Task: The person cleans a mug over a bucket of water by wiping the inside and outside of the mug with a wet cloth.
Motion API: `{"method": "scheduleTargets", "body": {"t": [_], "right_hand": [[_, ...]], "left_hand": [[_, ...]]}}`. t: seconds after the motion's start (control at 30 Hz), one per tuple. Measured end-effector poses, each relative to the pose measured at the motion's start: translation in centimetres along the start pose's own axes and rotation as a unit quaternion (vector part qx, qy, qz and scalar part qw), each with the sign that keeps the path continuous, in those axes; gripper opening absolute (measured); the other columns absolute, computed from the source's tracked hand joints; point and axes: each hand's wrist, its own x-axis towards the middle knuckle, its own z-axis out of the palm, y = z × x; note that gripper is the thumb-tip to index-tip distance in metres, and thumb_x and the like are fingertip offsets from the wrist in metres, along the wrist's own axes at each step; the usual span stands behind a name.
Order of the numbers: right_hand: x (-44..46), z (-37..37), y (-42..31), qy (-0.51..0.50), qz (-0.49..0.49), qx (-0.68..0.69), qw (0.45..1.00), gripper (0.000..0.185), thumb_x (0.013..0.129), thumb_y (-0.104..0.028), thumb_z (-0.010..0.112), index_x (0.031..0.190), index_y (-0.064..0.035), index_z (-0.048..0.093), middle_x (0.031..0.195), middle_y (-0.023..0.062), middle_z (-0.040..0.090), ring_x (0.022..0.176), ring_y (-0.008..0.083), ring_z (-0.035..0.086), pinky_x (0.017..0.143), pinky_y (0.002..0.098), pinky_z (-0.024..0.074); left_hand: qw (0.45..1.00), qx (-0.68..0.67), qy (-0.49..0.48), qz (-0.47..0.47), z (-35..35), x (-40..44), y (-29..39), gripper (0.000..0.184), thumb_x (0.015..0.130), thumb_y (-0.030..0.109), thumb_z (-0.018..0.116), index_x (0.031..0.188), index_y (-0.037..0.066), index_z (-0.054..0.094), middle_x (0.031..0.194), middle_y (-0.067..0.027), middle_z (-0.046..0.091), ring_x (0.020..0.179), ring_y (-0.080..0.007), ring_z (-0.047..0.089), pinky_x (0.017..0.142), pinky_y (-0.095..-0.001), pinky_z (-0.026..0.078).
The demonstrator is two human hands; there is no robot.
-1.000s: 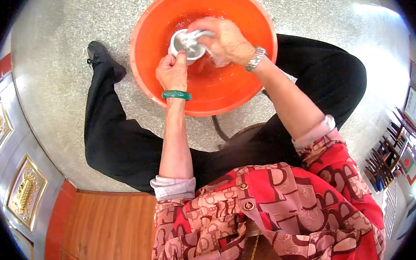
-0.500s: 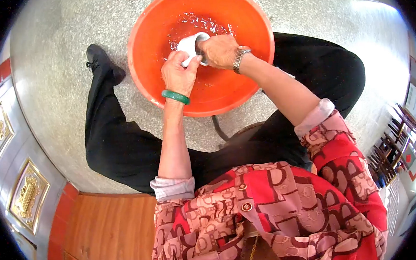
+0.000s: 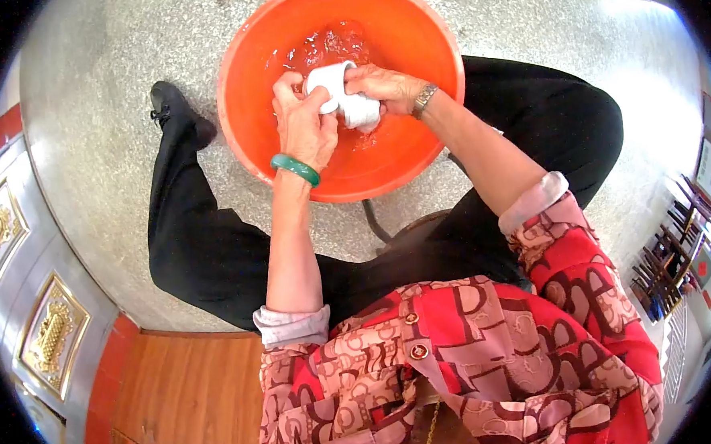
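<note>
Over the shallow water in an orange plastic basin, my left hand is closed round a white cup, which lies tilted on its side. My right hand reaches in from the right, its fingertips at the cup's rim. Under those fingers a second rounded white piece shows, against the cup; whether it is another cup or a cloth I cannot tell. A green bangle circles my left wrist and a metal watch my right.
The basin stands on a speckled floor between my legs. A dark curved leg or pipe shows below its near rim. Wooden boarding and panels with gold ornaments are at the left; dark furniture is far right.
The cup has turned and shifted slightly. My right hand has drawn back from inside it towards the right, and the second white piece now shows below the fingers. The water has been stirred.
</note>
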Motion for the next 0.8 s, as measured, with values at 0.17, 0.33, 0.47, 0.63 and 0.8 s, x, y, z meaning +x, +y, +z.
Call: {"method": "scheduleTargets", "body": {"t": [0.17, 0.33, 0.47, 0.63, 0.8], "right_hand": [[-1.5, 3.4, -3.1, 0.037, -0.01, -0.052, 0.998, 0.02, 0.081, -0.014, 0.048, 0.099, -0.008, 0.056, 0.07, 0.0, 0.056, 0.051, 0.0097, 0.053, 0.039, 0.0252, 0.0417], [-1.7, 6.1, -3.0, 0.107, -0.193, -0.372, 0.902, 0.019, 0.079, -0.01, 0.048, 0.094, -0.0059, 0.058, 0.07, 0.0093, 0.058, 0.066, 0.021, 0.059, 0.061, 0.0358, 0.0473], [-2.6, 8.0, -4.3, 0.201, -0.197, -0.586, 0.759, 0.014, 0.072, -0.009, 0.051, 0.084, -0.0048, 0.056, 0.068, 0.0196, 0.059, 0.064, 0.0367, 0.059, 0.056, 0.0436, 0.0472], [-2.2, 7.2, -3.9, 0.213, -0.131, -0.663, 0.705, 0.01, 0.066, -0.011, 0.057, 0.069, -0.0018, 0.06, 0.063, 0.0218, 0.058, 0.06, 0.0363, 0.06, 0.051, 0.044, 0.048], [-1.1, 6.2, -2.5, 0.142, -0.103, -0.56, 0.81, 0.017, 0.071, -0.014, 0.054, 0.083, -0.0052, 0.061, 0.072, 0.0157, 0.061, 0.069, 0.0323, 0.061, 0.061, 0.0365, 0.0495]], "left_hand": [[0.973, -0.223, 0.052, -0.03, 0.5, 0.3, -2.4, 0.016, 0.074, -0.002, 0.054, 0.089, 0.003, 0.052, 0.112, -0.0172, 0.045, 0.099, -0.0247, 0.049, 0.083, -0.0336, 0.042], [0.909, -0.378, 0.13, -0.121, 0.3, 1.8, -2.3, 0.003, 0.084, 0.003, 0.049, 0.085, 0.003, 0.052, 0.083, 0.0002, 0.055, 0.079, -0.0087, 0.051, 0.072, -0.0242, 0.044], [0.93, -0.296, 0.171, -0.138, 1.0, 2.3, -3.2, 0.005, 0.083, 0.005, 0.049, 0.08, 0.002, 0.052, 0.082, -0.003, 0.054, 0.076, -0.0106, 0.05, 0.067, -0.0249, 0.043], [0.946, -0.271, 0.163, -0.073, 1.7, 1.9, -2.6, 0.002, 0.08, 0.002, 0.05, 0.079, 0.0, 0.05, 0.089, -0.0073, 0.053, 0.082, -0.0154, 0.05, 0.072, -0.0274, 0.042], [0.861, -0.45, 0.149, -0.186, 1.7, 1.9, -2.7, 0.011, 0.086, 0.006, 0.047, 0.075, 0.002, 0.049, 0.085, -0.0064, 0.059, 0.077, -0.0115, 0.05, 0.068, -0.0258, 0.043]]}}
